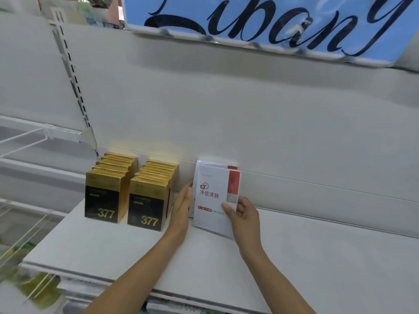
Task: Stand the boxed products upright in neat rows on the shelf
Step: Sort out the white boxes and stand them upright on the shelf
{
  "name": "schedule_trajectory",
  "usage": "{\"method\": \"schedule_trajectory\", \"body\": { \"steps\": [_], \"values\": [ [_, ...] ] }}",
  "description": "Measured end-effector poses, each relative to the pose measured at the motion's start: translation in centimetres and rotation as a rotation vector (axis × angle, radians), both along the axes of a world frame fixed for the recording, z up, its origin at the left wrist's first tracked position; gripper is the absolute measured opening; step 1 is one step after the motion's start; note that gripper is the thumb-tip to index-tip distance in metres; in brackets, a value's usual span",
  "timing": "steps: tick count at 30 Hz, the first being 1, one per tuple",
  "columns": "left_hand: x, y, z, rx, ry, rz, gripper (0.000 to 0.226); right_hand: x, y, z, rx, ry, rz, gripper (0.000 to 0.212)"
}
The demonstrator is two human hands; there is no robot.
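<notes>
Two rows of gold-and-black boxes marked 377 stand upright on the white shelf (113, 245): a left row (105, 196) and a right row (148, 203), each several deep. To their right stand white boxes with a red stripe (215, 200), one behind the other, slightly tilted. My left hand (181, 206) lies flat against the left side of the white boxes with straight fingers. My right hand (241, 213) grips the front white box at its lower right edge, thumb on its face.
A blue sign with dark script (272, 26) hangs above the shelf. A slotted upright (72, 82) and a wire shelf (27, 137) are at the left. Lower left holds blurred green goods (34, 284). The shelf stretches bare to the right.
</notes>
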State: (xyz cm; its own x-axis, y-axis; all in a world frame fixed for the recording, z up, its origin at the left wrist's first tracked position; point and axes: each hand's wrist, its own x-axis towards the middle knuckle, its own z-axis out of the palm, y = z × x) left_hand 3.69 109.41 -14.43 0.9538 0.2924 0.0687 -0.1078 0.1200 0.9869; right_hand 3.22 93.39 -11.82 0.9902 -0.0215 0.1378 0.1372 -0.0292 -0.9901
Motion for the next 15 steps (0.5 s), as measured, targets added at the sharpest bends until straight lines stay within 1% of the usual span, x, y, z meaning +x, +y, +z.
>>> {"method": "schedule_trajectory", "body": {
  "steps": [2, 5, 7, 8, 11, 15],
  "values": [
    [0.0, -0.1, 0.0, -0.017, 0.004, -0.007, 0.043, -0.2, 0.5, -0.4, -0.096, -0.083, -0.062, 0.017],
    [0.1, -0.1, -0.5, 0.013, -0.001, -0.01, 0.047, -0.1, 0.6, -1.3, -0.289, -0.2, -0.172, 0.032],
    [0.2, -0.2, -0.7, 0.038, -0.014, 0.002, 0.043, 0.5, 0.6, -1.8, -0.391, -0.224, -0.181, 0.043],
    [0.2, -0.3, -0.8, 0.038, -0.02, 0.005, 0.042, 0.7, 0.7, -2.0, -0.418, -0.222, -0.164, 0.045],
    [0.3, -0.3, -0.9, 0.047, -0.005, 0.028, 0.04, 1.0, 1.3, -2.0, -0.409, -0.217, -0.1, 0.046],
    [0.3, -0.2, -1.2, 0.107, 0.027, 0.042, 0.04, 1.0, 1.6, -1.9, -0.395, -0.22, -0.091, 0.047]
  ]
}}
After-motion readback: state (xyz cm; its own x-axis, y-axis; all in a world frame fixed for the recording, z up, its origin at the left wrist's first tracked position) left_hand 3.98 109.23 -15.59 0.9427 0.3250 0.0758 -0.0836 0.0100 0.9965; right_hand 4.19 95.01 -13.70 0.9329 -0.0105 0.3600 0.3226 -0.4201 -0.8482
